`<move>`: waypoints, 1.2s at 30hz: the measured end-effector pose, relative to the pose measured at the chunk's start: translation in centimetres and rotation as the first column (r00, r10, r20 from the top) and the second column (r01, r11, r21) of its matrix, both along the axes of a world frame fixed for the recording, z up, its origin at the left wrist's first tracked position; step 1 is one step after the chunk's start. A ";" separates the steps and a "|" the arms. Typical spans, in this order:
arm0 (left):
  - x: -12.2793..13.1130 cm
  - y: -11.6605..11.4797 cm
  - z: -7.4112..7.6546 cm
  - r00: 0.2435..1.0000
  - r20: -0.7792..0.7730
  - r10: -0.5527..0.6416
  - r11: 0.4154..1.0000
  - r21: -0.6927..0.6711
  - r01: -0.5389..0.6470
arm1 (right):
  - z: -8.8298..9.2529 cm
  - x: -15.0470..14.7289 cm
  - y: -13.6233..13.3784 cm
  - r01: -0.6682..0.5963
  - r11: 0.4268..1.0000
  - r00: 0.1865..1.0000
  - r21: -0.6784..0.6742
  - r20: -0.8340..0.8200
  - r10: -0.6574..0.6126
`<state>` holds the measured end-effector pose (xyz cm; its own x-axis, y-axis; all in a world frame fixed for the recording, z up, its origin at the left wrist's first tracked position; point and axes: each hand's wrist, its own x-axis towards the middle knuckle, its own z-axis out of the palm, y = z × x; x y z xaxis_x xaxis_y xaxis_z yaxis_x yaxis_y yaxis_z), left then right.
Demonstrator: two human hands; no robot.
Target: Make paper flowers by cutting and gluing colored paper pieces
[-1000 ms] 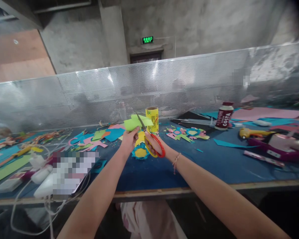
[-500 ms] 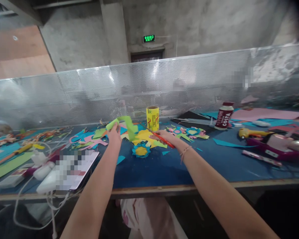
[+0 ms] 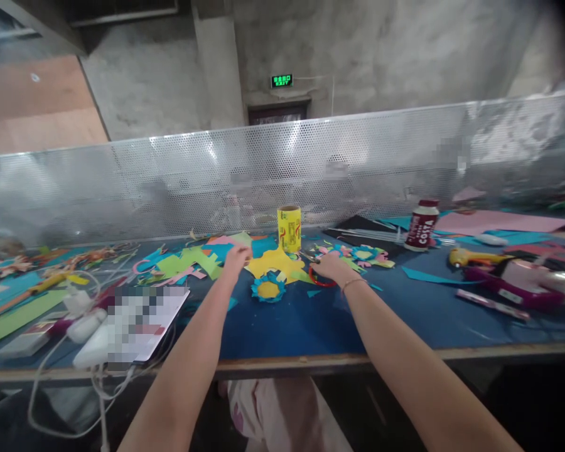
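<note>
I have the right hand [image 3: 328, 266] at the red-handled scissors [image 3: 322, 284], well back from the front edge of the bench [image 3: 292, 336], and the left hand [image 3: 238, 258] beside the yellow paper shape [image 3: 282, 263]. I cannot tell whether either hand's fingers grip anything. The blue-and-yellow flower [image 3: 268, 289] lies nearer that edge.

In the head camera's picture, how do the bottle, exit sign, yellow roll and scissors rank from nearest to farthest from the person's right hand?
1. Scissors: right at the right hand, partly hidden beneath it.
2. Yellow roll: upright, left of the hand and beyond it.
3. Bottle: off to the right, farther back.
4. Exit sign: high on the back wall.
</note>
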<state>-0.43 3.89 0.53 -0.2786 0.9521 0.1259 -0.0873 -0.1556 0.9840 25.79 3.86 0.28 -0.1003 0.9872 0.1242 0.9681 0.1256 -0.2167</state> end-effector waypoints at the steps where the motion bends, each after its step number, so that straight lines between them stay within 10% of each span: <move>1: 0.5 -0.1 -0.3 0.985 -0.163 -0.055 0.998 0.001 0.056 | 0.0 -0.1 0.1 0.006 0.999 1.000 -0.034 -0.002 -0.006; 13: 1.5 0.2 -2.3 0.761 -0.633 -0.143 0.983 0.001 0.185 | 0.2 -1.8 0.0 -0.006 0.998 1.000 0.060 -0.012 0.007; 28: 1.6 -1.0 -1.4 0.820 -0.560 -0.123 0.976 0.083 0.203 | -0.7 -2.1 0.2 -0.057 0.993 0.998 -0.104 -0.003 0.057; 36: 2.7 -1.5 -1.3 0.826 -0.504 -0.252 0.938 0.082 0.337 | 0.6 -3.7 -0.9 -0.236 0.971 0.915 0.027 -0.329 0.232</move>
